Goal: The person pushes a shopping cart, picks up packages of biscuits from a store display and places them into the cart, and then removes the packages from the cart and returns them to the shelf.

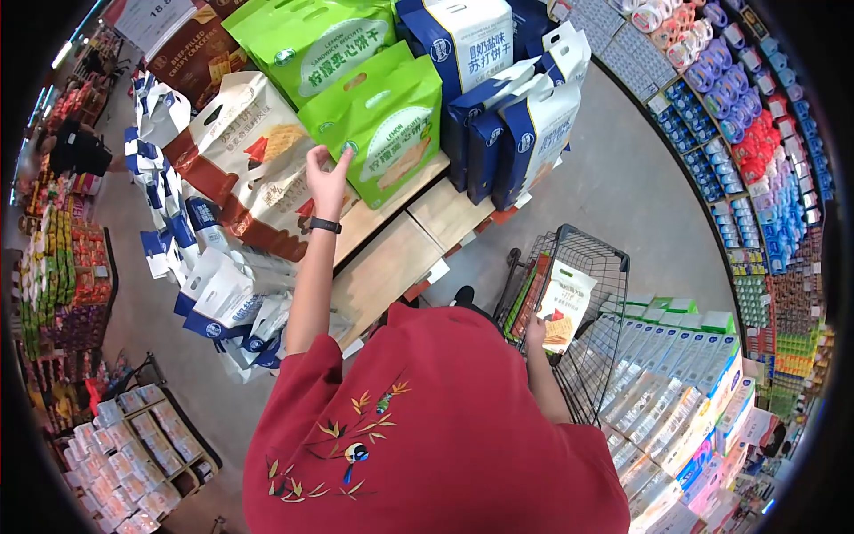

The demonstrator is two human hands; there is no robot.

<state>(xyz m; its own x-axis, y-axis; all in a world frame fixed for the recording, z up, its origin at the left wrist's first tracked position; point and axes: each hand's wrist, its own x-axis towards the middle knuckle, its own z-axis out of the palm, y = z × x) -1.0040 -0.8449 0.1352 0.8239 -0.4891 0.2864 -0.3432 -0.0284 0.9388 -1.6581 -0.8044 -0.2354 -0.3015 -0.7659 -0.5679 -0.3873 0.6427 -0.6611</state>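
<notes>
With the thumb on its front, my left hand (328, 181) grips the left edge of a green bag of lemon sandwich biscuits (391, 133), which stands on the wooden display shelf (387, 258). A dark band circles that wrist. Beside it leans a large cream and brown bag of crackers (267, 147). My right hand (535, 333) is closed on the left edge of a smaller cream bag of crackers (567, 303) at the black shopping cart (614, 267). Some of those fingers are hidden by the bag.
Blue and white bags of soda crackers (538, 133) stand right of the green ones; more blue and white bags (227, 294) hang at the left. Stacked cartons (667, 383) border the cart. Stocked shelves (738, 116) curve along the right, across the grey floor.
</notes>
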